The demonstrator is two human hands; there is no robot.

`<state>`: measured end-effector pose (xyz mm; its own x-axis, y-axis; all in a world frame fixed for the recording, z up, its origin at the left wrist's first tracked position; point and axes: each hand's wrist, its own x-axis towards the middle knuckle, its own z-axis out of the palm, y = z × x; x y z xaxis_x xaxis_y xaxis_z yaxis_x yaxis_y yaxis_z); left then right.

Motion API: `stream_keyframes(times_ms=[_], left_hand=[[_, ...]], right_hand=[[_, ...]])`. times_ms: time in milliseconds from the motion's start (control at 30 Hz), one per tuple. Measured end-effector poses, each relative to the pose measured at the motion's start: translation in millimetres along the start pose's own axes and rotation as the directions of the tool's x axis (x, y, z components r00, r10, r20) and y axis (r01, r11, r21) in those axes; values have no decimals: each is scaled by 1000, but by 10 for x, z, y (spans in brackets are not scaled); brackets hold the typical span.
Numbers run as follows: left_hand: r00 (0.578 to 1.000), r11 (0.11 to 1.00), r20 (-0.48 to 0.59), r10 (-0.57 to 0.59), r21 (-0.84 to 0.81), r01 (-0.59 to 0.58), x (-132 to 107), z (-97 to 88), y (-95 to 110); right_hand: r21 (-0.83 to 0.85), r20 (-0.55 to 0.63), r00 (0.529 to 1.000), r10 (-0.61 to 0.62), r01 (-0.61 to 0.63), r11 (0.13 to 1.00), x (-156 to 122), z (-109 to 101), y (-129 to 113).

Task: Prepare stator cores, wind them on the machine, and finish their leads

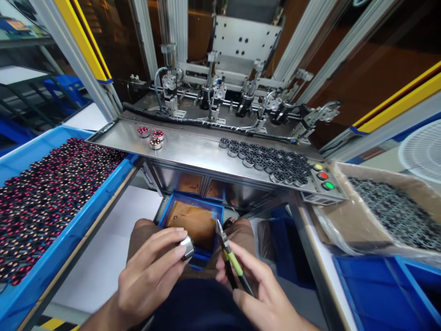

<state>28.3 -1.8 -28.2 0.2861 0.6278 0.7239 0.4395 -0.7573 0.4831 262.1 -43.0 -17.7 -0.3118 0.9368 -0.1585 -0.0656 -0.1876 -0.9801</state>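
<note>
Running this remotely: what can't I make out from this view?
Head view:
- Silver part: partly covered by the left hand.
- Pliers: handles partly covered by the right hand.
- Cardboard box: cut off by the right edge.
- Blue tray: cut off by the left edge.

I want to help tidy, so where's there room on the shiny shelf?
The metal shelf is bare between the three wound parts and the dark parts. Right of that, up to the button box, it's crowded.
</note>
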Motion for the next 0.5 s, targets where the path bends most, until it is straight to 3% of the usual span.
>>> stream_keyframes(times_ms=[200, 267, 333, 400, 500], left_hand=[[999, 987, -42, 23, 158, -16, -37, -2, -18], [998, 996, -63, -4, 90, 10, -68, 1, -29], [985, 987, -98, -144, -87, 136, -124, 9, -57], [916, 875, -102, -388, -351, 332, -194, 24, -109], [744, 549, -10, -668, -682, 484, -294, 37, -218]], right_hand=[[85, -37, 998, 48, -45, 995, -26, -78, 75], [89, -41, 998, 39, -36, 995, -45, -95, 98], [88, -44, 998, 32, -28, 996, -71, -114, 145], [82, -40, 999, 17, -13, 997, -85, -132, 214], [-2, 22, 1000, -10, 10, 1000, -6, -160, 264]])
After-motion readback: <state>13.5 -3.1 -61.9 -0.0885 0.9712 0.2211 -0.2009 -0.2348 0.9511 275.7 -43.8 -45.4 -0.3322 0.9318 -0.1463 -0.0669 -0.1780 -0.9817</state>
